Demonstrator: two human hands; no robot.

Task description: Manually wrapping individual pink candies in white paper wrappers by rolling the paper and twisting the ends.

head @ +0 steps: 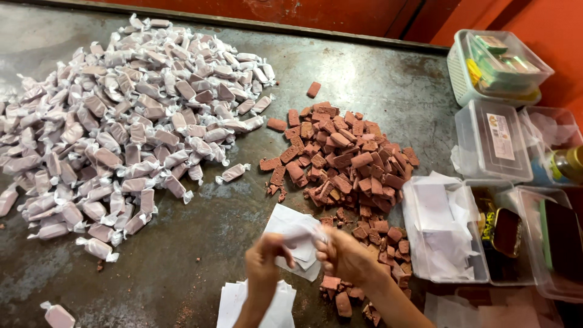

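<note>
Dark, scuffed metal worktop [182, 255]: near its front edge, the left hand [265, 261] and right hand [345, 255] pinch a white wrapper [299, 238], each grip closed on one end, seemingly mid-twist. Bare brown candy blocks [343, 158] heap at centre; wrapped candies [115, 121] fill the left side. Clear plastic tubs [492, 143] line the right edge, one holding paper squares [440, 228].

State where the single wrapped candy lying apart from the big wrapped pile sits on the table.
In the head view, the lone wrapped candy lies mid-table, between the wrapped pile on the left and the unwrapped brown pieces on the right.
</note>
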